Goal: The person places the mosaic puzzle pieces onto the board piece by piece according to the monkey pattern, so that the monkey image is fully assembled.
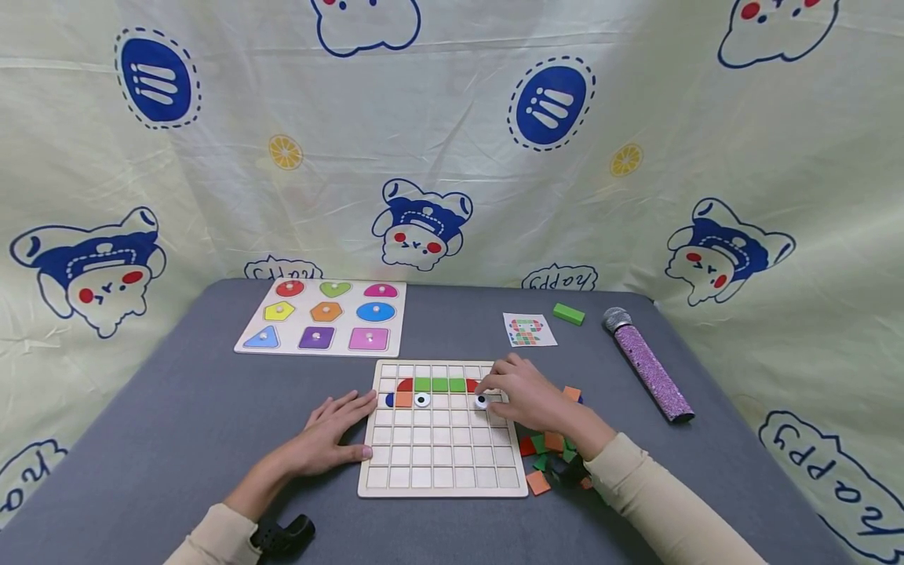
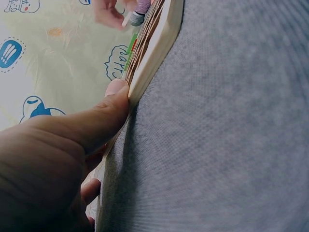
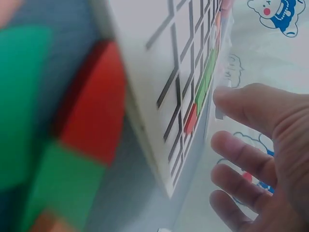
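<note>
A wooden grid board [image 1: 438, 477] lies on the grey table. My left hand [image 1: 328, 435] rests at its left edge, fingers extended and the thumb [image 2: 116, 92] against the rim. Over the board's right part, my right hand [image 1: 530, 392] pinches a round white eye piece with a black centre [image 1: 481, 402] between thumb and index finger. A matching eye piece [image 1: 422, 400] sits in the grid at left, beside an orange square [image 1: 403, 400] and a blue piece [image 1: 390, 400]. Above them runs a row of green squares [image 1: 440, 384] with a red rounded piece [image 1: 405, 384] at its left end.
Several loose coloured tiles [image 1: 539, 482] lie right of the board, partly under the right forearm. Farther back are a pattern card [image 1: 530, 330], a green block [image 1: 568, 314] and a shape puzzle board [image 1: 335, 329]. A glittery microphone [image 1: 650, 365] lies at far right.
</note>
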A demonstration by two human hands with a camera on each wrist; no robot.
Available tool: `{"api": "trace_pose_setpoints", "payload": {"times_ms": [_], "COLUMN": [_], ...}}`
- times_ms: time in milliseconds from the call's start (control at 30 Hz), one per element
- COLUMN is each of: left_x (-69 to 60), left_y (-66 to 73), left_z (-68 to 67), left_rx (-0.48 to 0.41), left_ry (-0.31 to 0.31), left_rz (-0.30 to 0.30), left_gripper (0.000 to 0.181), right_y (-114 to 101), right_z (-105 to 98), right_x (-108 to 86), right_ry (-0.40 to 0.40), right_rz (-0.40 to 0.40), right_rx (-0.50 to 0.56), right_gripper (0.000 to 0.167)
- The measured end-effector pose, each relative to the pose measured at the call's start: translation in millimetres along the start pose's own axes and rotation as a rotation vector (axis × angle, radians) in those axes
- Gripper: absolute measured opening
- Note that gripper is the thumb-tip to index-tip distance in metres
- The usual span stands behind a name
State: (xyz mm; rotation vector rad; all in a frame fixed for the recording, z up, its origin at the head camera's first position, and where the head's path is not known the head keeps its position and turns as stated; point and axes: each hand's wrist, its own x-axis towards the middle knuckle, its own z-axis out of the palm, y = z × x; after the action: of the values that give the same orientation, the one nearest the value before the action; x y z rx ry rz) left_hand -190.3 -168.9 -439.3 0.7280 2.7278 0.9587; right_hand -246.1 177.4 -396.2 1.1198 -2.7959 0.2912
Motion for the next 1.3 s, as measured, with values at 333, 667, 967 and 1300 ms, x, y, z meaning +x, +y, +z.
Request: {"api": "trace_pose_setpoints", "payload": {"times_ms": [333, 667, 967, 1300], "left_x": [0.3, 0.3, 0.1, 0.1], "left_y": [-1.7, -2.1, -3.1, -1.1], "left_z": [0.8, 1.3, 1.7, 0.9], "left_rx": [-0.003, 0.000, -0.001, -0.006], "left_ry": [0.003, 0.002, 0.001, -0.004], "left_rz": [0.001, 0.003, 0.005, -0.012], "left_gripper": [0.076, 0.076, 0.076, 0.077], "right_y": [-6.8, -6.5, -6.8, 12.4], "right_z": [11.7, 17.0, 15.6, -1.9], "right_x": [30.2, 38.9, 35.9, 13.3], "right_ry": [-0.066, -0.102, -0.093, -0.014], "right_rz": [-0.009, -0.011, 0.011, 0.087], "right_rx": [0.003, -0.007, 0.007, -0.013], "right_gripper": [0.019, 0.019, 0.023, 0.025]}}
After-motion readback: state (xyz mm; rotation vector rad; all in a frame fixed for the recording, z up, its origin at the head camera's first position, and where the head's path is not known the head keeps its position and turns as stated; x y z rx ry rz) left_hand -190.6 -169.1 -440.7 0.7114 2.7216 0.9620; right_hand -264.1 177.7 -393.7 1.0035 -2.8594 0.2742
